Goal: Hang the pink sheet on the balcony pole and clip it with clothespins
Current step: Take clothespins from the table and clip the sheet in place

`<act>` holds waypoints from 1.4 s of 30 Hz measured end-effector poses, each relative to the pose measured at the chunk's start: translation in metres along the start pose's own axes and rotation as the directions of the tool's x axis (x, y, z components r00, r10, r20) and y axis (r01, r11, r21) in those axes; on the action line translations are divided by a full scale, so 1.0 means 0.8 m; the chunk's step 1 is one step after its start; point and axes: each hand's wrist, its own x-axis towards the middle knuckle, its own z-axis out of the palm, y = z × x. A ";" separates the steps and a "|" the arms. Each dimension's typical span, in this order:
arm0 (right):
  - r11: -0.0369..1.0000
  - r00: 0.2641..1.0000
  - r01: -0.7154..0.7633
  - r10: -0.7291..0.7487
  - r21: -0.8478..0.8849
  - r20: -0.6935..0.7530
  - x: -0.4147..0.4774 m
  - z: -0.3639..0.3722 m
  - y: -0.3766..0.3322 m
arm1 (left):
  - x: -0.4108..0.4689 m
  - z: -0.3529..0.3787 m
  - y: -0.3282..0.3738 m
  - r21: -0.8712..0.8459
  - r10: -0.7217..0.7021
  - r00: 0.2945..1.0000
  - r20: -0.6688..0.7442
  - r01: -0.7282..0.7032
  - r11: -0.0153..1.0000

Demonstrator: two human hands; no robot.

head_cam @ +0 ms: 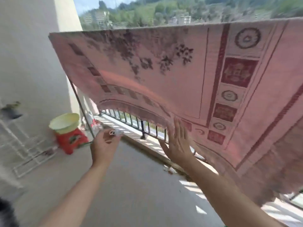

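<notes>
home balcony: railing, hung sheet

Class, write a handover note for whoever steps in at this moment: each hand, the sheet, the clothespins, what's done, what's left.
The left hand pinches small white clothespins.
The right hand is open, fingers straight, at the lower edge of the pink sheet.
The sheet is draped over the pole, which its top fold hides.
Done: hanging.
Left: clipping; no clothespin shows on the top edge.

Pale basin atop red stool
</notes>
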 end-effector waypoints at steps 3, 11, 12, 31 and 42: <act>0.990 0.991 0.119 -0.122 0.077 0.045 0.066 0.064 -0.108 | 0.044 -0.102 -0.051 0.009 -0.043 0.985 -0.167 0.045 0.999; 0.921 0.944 0.297 -0.323 0.254 0.068 0.196 0.228 -0.294 | 0.182 -0.227 -0.155 -0.048 -0.156 0.938 -0.308 0.149 0.988; 0.911 0.939 0.316 -0.341 0.266 0.051 0.221 0.250 -0.307 | 0.213 -0.234 -0.168 -0.051 -0.155 0.936 -0.315 0.146 0.988; 0.877 0.928 0.340 -0.371 0.339 0.028 0.676 0.550 -0.605 | 0.720 -0.415 -0.332 -0.063 -0.050 0.902 -0.428 0.026 0.998; 0.962 0.971 0.209 -0.226 0.177 0.080 0.909 0.703 -0.731 | 1.051 -0.504 -0.467 0.015 0.045 0.966 -0.254 -0.042 0.999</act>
